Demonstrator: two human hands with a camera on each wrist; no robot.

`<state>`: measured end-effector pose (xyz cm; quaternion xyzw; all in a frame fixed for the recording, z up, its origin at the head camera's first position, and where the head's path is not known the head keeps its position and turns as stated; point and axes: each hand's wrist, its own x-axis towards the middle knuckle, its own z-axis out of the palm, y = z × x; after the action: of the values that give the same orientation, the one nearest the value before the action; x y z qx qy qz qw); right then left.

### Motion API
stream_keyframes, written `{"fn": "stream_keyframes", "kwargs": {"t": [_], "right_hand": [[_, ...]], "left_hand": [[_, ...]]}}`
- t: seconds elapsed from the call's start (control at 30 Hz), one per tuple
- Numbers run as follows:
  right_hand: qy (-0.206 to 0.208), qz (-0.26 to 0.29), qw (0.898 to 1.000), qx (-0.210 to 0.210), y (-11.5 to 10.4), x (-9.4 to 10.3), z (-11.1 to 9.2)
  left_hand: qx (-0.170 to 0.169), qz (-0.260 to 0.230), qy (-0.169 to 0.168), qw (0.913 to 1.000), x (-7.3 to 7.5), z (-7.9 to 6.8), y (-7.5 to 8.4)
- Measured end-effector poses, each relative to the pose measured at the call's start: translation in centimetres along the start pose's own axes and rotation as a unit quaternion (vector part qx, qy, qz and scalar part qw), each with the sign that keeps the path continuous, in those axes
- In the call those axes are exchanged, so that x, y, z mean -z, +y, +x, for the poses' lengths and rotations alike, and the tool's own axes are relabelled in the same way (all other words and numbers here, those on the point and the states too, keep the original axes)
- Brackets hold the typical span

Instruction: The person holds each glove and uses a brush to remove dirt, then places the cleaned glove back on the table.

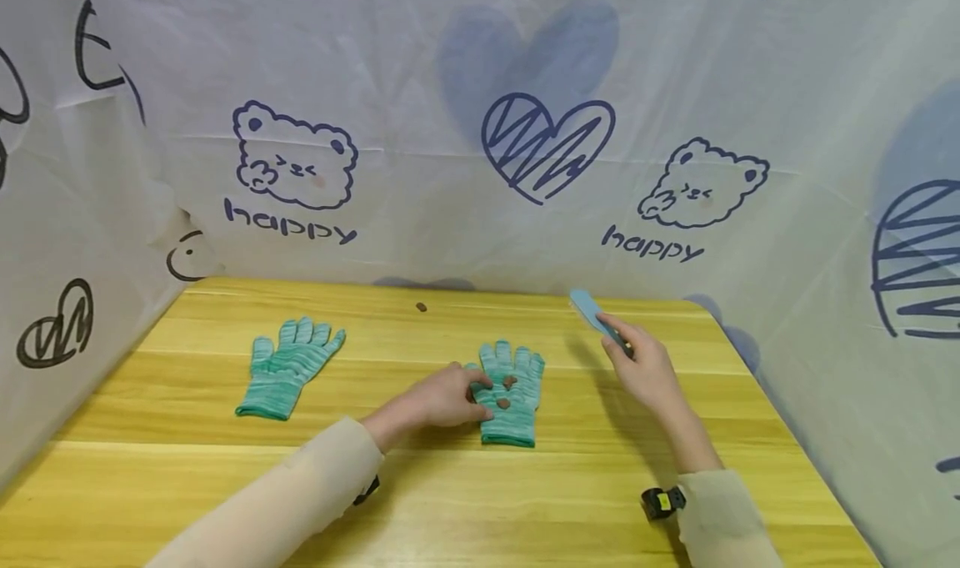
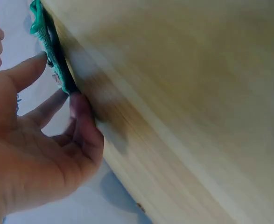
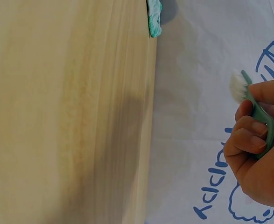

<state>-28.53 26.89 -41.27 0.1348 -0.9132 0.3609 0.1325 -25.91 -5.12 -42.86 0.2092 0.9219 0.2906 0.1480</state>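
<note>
My left hand rests on the left side of a green-and-white knitted glove lying flat on the table. Thumb and forefinger touch the glove, spread apart; the left wrist view shows the other fingers bent at its edge. Two small brown lumps or stains are on the glove's palm. To the right, raised above the table, my right hand grips a light blue-green brush by its handle. White bristles show in the right wrist view, clear of the glove.
A matching glove lies flat on the left of the wood-grain table. One small brown piece sits near the back edge. Behind the table hangs a white cloth with printed bears and hearts.
</note>
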Motion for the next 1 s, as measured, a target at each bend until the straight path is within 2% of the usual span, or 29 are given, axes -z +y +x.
{"fn": "stream_keyframes", "kwargs": {"t": [0.1,0.23,0.3,0.47,0.63,0.87,1.0], "right_hand": [[0.002,0.000,1.000,0.005,-0.1,-0.1,0.0],[0.003,-0.002,1.000,0.008,-0.1,-0.2,0.0],[0.002,-0.003,1.000,0.007,0.0,-0.3,0.0],[0.002,-0.006,1.000,0.011,0.1,-0.5,-0.1],[0.001,-0.006,1.000,0.010,0.1,-0.5,0.0],[-0.001,-0.007,1.000,0.001,-0.1,-0.5,0.0],[-0.002,-0.009,1.000,-0.006,-0.1,-0.5,0.0]], "left_hand": [[0.026,0.052,0.025,0.9980,-0.1,-0.1,0.3],[0.044,0.067,0.032,0.9962,-0.1,-0.2,0.5],[0.038,0.045,0.033,0.9977,-0.1,-0.1,0.4],[0.014,-0.054,0.023,0.9982,0.1,0.1,-0.2],[0.001,-0.102,0.011,0.9948,0.2,0.3,-0.8],[-0.002,-0.189,0.021,0.9817,0.5,0.3,-1.3],[0.011,-0.216,0.010,0.9762,0.6,0.3,-1.6]]}}
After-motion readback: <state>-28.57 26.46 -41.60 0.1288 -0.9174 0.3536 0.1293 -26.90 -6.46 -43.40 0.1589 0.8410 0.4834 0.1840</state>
